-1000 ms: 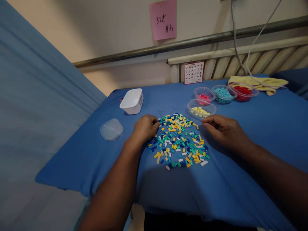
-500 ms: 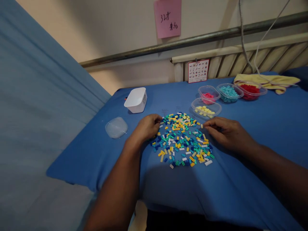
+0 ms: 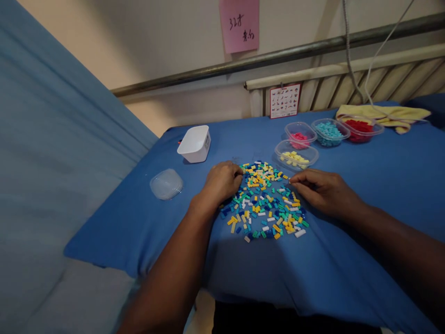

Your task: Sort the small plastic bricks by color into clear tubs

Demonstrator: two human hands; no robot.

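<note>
A heap of small bricks (image 3: 266, 202) in yellow, green, blue, white and orange lies spread on the blue cloth (image 3: 313, 260). My left hand (image 3: 222, 182) rests at the heap's left edge, fingers curled with the tips among the bricks. My right hand (image 3: 321, 190) lies at the heap's right edge, thumb and forefinger pinched on a small pale brick (image 3: 289, 180). Just behind the heap stands a clear tub of yellow bricks (image 3: 295, 157).
Three more clear tubs stand behind: pink bricks (image 3: 299, 134), light blue bricks (image 3: 329, 130), red bricks (image 3: 361, 127). A white box (image 3: 194, 144) and a clear lid (image 3: 166, 183) lie to the left. A yellow towel (image 3: 382, 113) and cables lie back right.
My left hand has slid rightward into the heap's upper left edge. My right hand has edged a little left and keeps its pinch. The view shifted slightly.
</note>
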